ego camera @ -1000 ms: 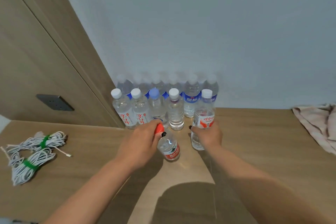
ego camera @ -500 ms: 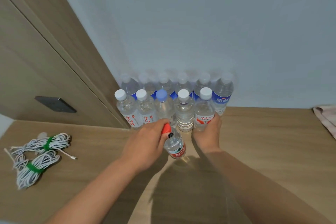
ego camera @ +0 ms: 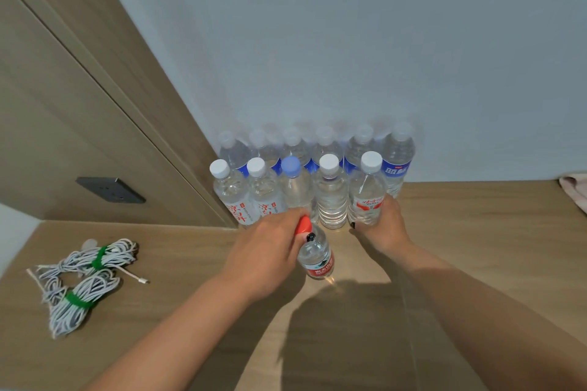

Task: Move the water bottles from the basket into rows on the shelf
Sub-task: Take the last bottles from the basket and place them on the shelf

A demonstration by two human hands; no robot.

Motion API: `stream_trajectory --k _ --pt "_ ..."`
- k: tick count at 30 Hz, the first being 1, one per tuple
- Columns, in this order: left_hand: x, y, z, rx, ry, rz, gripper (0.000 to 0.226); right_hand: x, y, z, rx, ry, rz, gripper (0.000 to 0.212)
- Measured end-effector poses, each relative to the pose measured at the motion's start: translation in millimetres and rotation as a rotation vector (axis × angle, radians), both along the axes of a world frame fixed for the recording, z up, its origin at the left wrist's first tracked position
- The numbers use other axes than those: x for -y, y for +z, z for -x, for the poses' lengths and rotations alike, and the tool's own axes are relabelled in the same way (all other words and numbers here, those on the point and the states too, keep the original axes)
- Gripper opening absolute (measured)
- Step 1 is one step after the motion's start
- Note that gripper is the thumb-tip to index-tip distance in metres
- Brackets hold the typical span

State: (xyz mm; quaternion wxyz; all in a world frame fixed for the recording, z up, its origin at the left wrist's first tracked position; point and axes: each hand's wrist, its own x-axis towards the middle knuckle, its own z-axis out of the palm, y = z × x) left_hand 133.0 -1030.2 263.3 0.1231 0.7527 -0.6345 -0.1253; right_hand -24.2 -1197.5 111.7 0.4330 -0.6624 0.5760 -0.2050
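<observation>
Two rows of clear water bottles stand on the wooden shelf (ego camera: 476, 247) against the white wall. The back row (ego camera: 324, 149) has blue labels. The front row (ego camera: 263, 197) has white and pale blue caps. My right hand (ego camera: 379, 225) holds a white-capped bottle with a red-and-white label (ego camera: 367, 197) at the right end of the front row. My left hand (ego camera: 270, 251) grips the top of a small red-capped bottle (ego camera: 316, 255) that stands in front of the rows. The basket is out of view.
Two bundles of white cable with green ties (ego camera: 79, 282) lie on the shelf at the left. A dark wall socket (ego camera: 109, 190) sits on the wooden panel at the left. A pinkish cloth (ego camera: 575, 190) lies at the right edge.
My right hand has pushed the red-and-white labelled bottle back into the right end of the front row. My left hand keeps hold of the red-capped bottle, slightly nearer the rows.
</observation>
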Motion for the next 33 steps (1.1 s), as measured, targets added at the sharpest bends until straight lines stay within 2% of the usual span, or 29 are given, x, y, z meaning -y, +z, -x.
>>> stream_trajectory --k 5,8,12,16,21,26,29,31,33 --pt "12.6 4.4 14.2 -0.01 -0.087 -0.009 0.026 -19.3 22.3 26.3 0.183 0.005 -0.103 0.06" --pt "22.7 8.8 26.3 0.006 -0.149 -0.009 0.026 -32.2 26.0 44.5 0.231 -0.032 -0.079 0.039" --pt "42.9 14.7 44.9 0.016 -0.227 -0.025 0.025 -56.9 36.7 74.4 0.298 0.086 -0.154 0.054" --pt "66.8 18.9 64.4 0.024 -0.291 -0.029 0.023 -69.5 46.5 91.1 0.368 0.213 -0.145 0.064" --pt "93.1 16.7 86.8 0.051 -0.357 -0.04 0.02 -59.1 51.4 99.2 0.425 0.11 -0.013 0.077" --pt "110.3 12.8 103.7 0.067 -0.406 -0.087 0.026 -41.2 48.3 100.2 0.378 0.041 0.066 0.072" --pt "116.9 13.2 102.7 -0.008 -0.327 0.018 0.029 -29.2 42.6 98.4 0.359 0.001 0.061 0.066" --pt "122.2 15.7 94.2 -0.052 -0.221 0.231 0.032 -20.9 41.4 95.2 0.332 -0.036 0.077 0.064" --pt "129.4 16.1 79.9 0.053 -0.145 0.374 0.042 -13.0 38.6 92.3 0.326 -0.057 0.079 0.064"
